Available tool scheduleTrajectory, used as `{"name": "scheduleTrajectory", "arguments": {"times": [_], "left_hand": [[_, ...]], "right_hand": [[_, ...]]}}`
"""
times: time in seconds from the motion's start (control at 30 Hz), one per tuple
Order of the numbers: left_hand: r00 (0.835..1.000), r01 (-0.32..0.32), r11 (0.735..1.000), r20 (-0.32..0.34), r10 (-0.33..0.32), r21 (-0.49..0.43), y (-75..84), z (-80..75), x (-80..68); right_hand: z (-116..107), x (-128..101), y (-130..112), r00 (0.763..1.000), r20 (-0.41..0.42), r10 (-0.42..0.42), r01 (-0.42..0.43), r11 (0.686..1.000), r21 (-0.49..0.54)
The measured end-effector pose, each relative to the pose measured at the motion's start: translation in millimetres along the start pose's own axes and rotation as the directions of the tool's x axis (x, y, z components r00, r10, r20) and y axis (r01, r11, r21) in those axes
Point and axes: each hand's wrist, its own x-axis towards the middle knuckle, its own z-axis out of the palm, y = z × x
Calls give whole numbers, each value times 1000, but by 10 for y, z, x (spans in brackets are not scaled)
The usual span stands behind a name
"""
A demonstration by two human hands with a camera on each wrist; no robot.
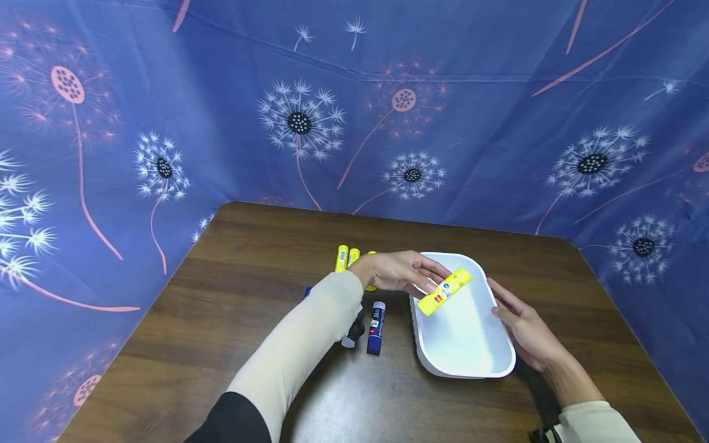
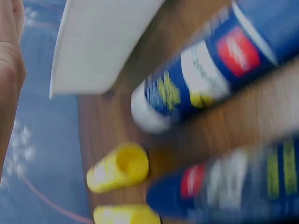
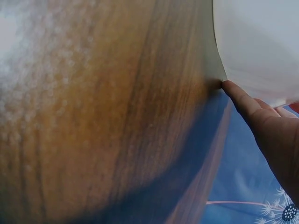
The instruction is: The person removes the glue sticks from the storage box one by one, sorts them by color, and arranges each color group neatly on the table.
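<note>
My left hand (image 1: 394, 271) pinches a yellow glue stick (image 1: 445, 291) by its side, tilted above the white plastic tray (image 1: 423, 354). The inside of the tray shows bare white below it. On the tray's right side my right hand (image 1: 528, 332) touches the outer wall and rim with extended fingers; in the right wrist view its thumb meets the wall. A blue glue stick (image 1: 375, 329) with a white end lies left of the tray. Several yellow glue sticks, one of them a yellow glue stick (image 1: 341, 258), stand or lie behind my left forearm, partly hidden.
Another blue glue stick (image 2: 224, 182) shows blurred in the left wrist view. My left sleeve (image 1: 299, 335) covers part of the group. The brown wooden table (image 1: 232, 307) ends at a blue dandelion-print cloth (image 1: 476, 141) behind it.
</note>
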Motion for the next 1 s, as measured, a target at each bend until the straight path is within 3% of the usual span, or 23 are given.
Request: {"name": "scheduleTrajectory", "arguments": {"times": [0.17,0.37,0.73,1.0], "left_hand": [[996,-51,999,-69,51,-5,-20,-243,-286],[980,-90,996,-178,89,1,-57,-513,-646],[919,-140,989,-379,114,-41,-193,-909,-1244],[879,-140,987,-469,85,-83,-350,-1095,-1566]], "right_hand": [[4,-1,10,1000,3,-15,15,1000,-5],[-6,-4,14,999,15,-39,39,999,18],[-4,0,4,1000,5,-9,9,1000,-23],[-4,19,27,1000,8,-11,11,1000,-20]]}}
